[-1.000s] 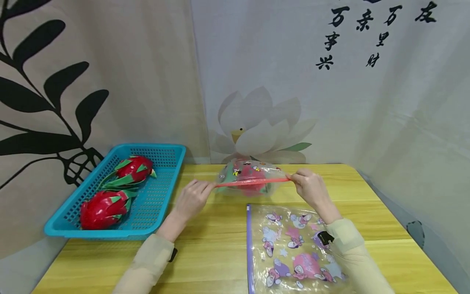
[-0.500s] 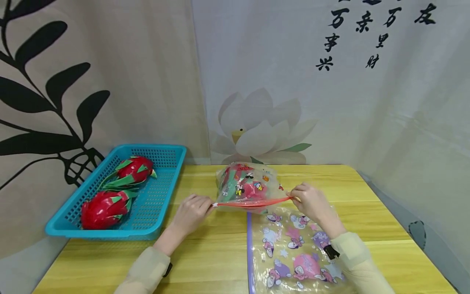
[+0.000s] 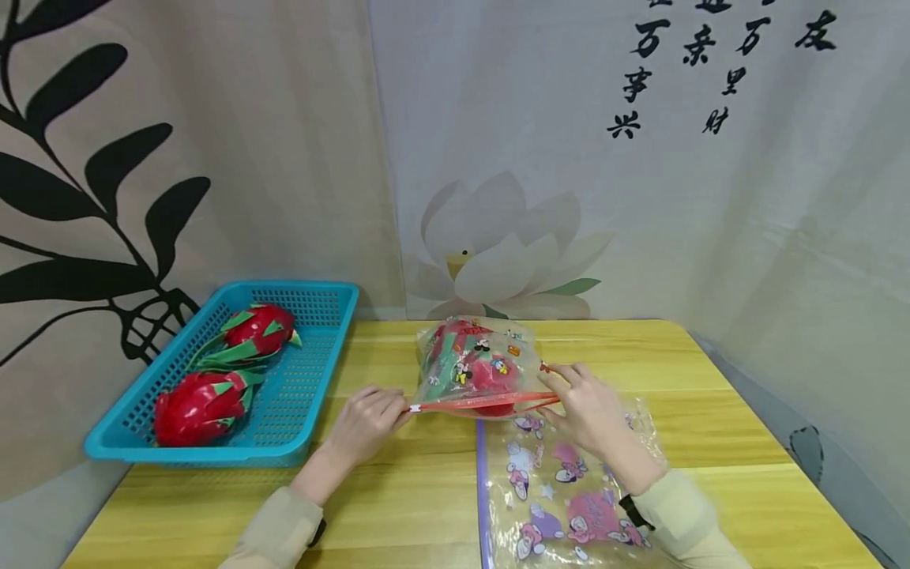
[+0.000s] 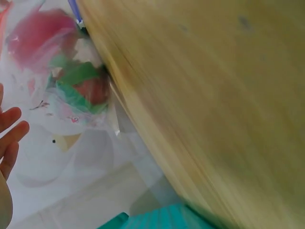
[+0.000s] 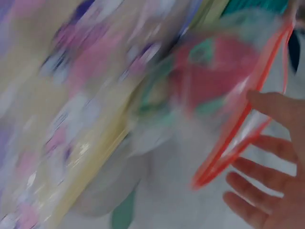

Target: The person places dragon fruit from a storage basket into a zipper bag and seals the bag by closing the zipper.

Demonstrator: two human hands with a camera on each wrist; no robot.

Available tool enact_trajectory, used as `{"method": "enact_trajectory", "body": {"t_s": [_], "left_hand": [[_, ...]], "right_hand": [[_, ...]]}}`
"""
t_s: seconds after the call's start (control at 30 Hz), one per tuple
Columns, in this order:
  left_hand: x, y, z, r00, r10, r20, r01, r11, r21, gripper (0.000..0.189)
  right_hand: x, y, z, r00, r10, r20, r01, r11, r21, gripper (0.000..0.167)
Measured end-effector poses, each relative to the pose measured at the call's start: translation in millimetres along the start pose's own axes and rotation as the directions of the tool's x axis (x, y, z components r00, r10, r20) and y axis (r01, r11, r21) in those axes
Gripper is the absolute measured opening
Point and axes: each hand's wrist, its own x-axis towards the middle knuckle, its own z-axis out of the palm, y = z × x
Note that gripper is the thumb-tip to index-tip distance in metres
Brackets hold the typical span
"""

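A clear zip bag [image 3: 522, 356] with cartoon prints and a red zip edge [image 3: 462, 405] lies near the table's far side. Artificial dragon fruit [image 3: 490, 375], red with green leaves, shows through its plastic. My left hand [image 3: 366, 423] pinches the left end of the zip, beside the white slider [image 3: 415, 408]. At the other end is my right hand [image 3: 586, 411], fingers spread. In the right wrist view, the thumb of my right hand [image 5: 281, 167] touches one red strip while the fingers reach the other, and the bag's mouth gapes between the strips.
Left on the table stands a blue perforated basket [image 3: 306, 395] with two dragon fruits [image 3: 202, 407] inside. A second clear bag [image 3: 547, 490], flat, with pink and purple prints and a purple zip, lies in front, partly under my right forearm. A printed curtain [image 3: 498, 95] hangs behind.
Both hands have drawn the zip bag's red edge toward me. My right fingers have loosened from a pinch and spread, and the red strips have parted at that end.
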Motion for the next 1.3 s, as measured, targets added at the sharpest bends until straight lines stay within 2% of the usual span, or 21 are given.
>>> {"method": "enact_trajectory", "body": {"t_s": [0.1, 0.23, 0.33, 0.47, 0.57, 0.7, 0.9, 1.17, 1.3], "left_hand": [[1.5, 1.1, -0.1, 1.000, 0.001, -0.002, -0.001, 1.000, -0.001, 0.047], [3.1, 2.9, 0.0, 0.999, 0.031, -0.018, -0.031, 0.999, 0.009, 0.046], [3.4, 4.6, 0.4, 0.998, 0.050, -0.024, -0.050, 0.999, 0.016, 0.046], [1.6, 5.8, 0.9, 0.999, 0.044, -0.018, -0.043, 0.999, 0.017, 0.046], [-0.6, 5.5, 0.7, 0.999, 0.047, -0.009, -0.047, 0.999, 0.018, 0.044], [-3.9, 4.9, -1.1, 0.997, 0.079, 0.013, -0.080, 0.996, 0.031, 0.043], [-6.0, 3.7, -4.4, 0.993, 0.119, 0.016, -0.120, 0.989, 0.085, 0.046], [-1.1, 3.9, -3.4, 0.986, 0.163, -0.037, -0.154, 0.974, 0.167, 0.044], [-0.2, 4.4, -1.2, 0.987, 0.154, -0.037, -0.145, 0.973, 0.181, 0.041]], "right_hand": [[8.0, -26, 4, 0.994, -0.046, -0.099, 0.047, 0.999, 0.009, 0.068], [19.0, -63, 16, 0.967, -0.153, -0.205, 0.147, 0.988, -0.044, 0.066], [26.4, -86, 25, 0.949, -0.208, -0.237, 0.187, 0.976, -0.109, 0.060], [33.4, -110, 34, 0.929, -0.267, -0.256, 0.232, 0.959, -0.160, 0.052], [37.4, -123, 40, 0.904, -0.325, -0.279, 0.279, 0.941, -0.192, 0.042], [42.9, -131, 47, 0.865, -0.380, -0.328, 0.314, 0.920, -0.235, 0.025], [48.4, -131, 56, 0.806, -0.433, -0.404, 0.331, 0.895, -0.298, 0.036], [53.2, -127, 63, 0.721, -0.468, -0.511, 0.337, 0.881, -0.332, 0.029], [54.0, -125, 63, 0.702, -0.472, -0.533, 0.340, 0.880, -0.331, 0.028]]}}
